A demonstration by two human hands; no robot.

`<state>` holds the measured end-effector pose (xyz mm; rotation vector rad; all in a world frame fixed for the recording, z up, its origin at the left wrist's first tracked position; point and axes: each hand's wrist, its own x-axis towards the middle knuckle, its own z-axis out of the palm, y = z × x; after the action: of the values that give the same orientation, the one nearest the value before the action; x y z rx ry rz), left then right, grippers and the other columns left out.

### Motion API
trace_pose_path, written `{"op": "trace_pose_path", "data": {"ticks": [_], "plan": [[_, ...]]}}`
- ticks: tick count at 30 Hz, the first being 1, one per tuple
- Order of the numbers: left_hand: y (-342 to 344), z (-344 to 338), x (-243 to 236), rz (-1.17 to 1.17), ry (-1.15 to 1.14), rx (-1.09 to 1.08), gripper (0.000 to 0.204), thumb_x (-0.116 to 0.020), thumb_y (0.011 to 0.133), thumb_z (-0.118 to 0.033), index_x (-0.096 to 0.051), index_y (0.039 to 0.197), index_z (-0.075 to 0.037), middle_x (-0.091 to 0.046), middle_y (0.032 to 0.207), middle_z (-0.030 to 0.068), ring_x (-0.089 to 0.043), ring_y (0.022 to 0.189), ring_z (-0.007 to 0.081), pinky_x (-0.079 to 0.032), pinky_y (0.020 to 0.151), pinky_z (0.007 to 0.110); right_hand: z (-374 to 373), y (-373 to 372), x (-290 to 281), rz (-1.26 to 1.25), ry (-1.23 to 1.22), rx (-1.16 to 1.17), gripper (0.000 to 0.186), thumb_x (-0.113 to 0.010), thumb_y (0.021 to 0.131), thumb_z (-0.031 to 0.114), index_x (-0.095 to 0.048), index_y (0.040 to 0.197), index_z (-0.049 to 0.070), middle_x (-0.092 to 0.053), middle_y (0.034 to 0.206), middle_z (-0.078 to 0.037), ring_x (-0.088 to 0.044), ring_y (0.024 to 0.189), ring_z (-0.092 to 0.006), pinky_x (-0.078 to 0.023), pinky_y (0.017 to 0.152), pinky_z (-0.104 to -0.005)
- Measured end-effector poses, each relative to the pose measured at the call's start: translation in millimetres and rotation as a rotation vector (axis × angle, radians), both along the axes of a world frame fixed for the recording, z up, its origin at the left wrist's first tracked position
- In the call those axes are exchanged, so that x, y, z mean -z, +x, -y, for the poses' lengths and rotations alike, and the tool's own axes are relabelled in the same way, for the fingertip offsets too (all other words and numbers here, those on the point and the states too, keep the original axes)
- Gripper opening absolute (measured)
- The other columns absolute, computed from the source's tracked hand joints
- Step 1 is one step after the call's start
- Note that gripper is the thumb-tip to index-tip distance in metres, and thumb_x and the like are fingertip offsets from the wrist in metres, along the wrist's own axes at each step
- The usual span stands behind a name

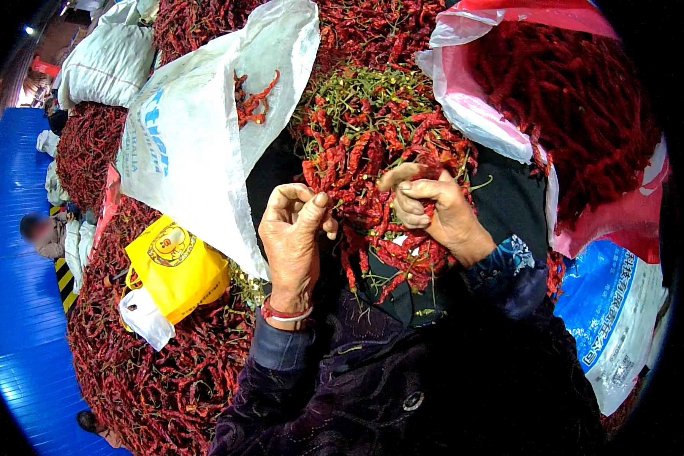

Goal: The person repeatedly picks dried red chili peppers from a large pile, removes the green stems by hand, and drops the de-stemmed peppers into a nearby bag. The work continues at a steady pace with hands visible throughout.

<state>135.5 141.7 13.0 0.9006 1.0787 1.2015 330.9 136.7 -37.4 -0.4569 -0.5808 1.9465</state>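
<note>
A heap of dried red chilies [357, 163] lies in front of me, spilling over dark cloth on my lap. Green-yellow stems [357, 95] are thick on its far side. Over the left edge of this heap my left hand [292, 228] is closed, thumb and forefinger pinched together; what they hold, if anything, is too small to tell. My right hand [437, 209] is curled above the heap's right part, with red chili showing between its fingers. The two hands are apart. A few chilies [256, 99] lie in the mouth of a white woven sack [182, 144] left of the heap.
On the right stands a red-and-white sack [486, 114] full of chilies, with a blue-and-white bag [608, 311] below it. A yellow bag [176, 266] and a small white plastic bag [146, 315] rest on more chilies at left. People sit beyond, near a blue surface [23, 289].
</note>
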Motion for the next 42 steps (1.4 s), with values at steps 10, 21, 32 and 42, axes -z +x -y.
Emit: {"op": "trace_pose_path", "data": {"ticks": [10, 21, 32, 42], "plan": [[20, 22, 17, -0.254, 0.096, 0.102, 0.012, -0.062, 0.084, -0.003, -0.051, 0.088, -0.001, -0.056, 0.074, 0.0025, -0.053, 0.059, 0.0070, -0.044, 0.053, 0.020, 11, -29, -2, 0.085, -0.203, 0.051, 0.010, -0.050, 0.086, 0.018, -0.054, 0.087, 0.008, -0.038, 0.054, 0.005, -0.030, 0.040, -0.0035, -0.024, 0.037, -0.0194], [7, 12, 22, 0.206, -0.137, 0.130, 0.020, -0.058, 0.088, -0.012, -0.048, 0.103, -0.003, -0.062, 0.083, 0.0149, -0.059, 0.060, 0.0162, -0.050, 0.053, 0.026, 5, -8, -4, 0.120, -0.237, -0.036, 0.027, -0.046, 0.087, 0.023, -0.060, 0.098, 0.003, -0.049, 0.068, 0.001, -0.037, 0.048, -0.0038, -0.028, 0.042, -0.0177], [46, 6, 25, 0.105, -0.177, 0.222, 0.011, -0.058, 0.086, -0.003, -0.052, 0.094, 0.002, -0.061, 0.072, 0.0111, -0.057, 0.053, 0.0137, -0.047, 0.047, 0.023, 3, -10, 0, 0.149, -0.177, 0.151, 0.015, -0.047, 0.088, 0.015, -0.054, 0.094, 0.004, -0.048, 0.068, 0.001, -0.043, 0.055, -0.0053, -0.031, 0.045, -0.0194], [29, -37, 48, -1.124, 0.567, 0.041, 0.019, -0.068, 0.075, -0.005, -0.055, 0.088, 0.002, -0.052, 0.077, 0.0108, -0.054, 0.064, 0.0203, -0.044, 0.057, 0.029, -9, 13, 2, -0.085, -0.183, 0.185, 0.016, -0.043, 0.083, 0.014, -0.047, 0.094, 0.004, -0.051, 0.076, -0.007, -0.047, 0.060, -0.0131, -0.036, 0.048, -0.0229]]}}
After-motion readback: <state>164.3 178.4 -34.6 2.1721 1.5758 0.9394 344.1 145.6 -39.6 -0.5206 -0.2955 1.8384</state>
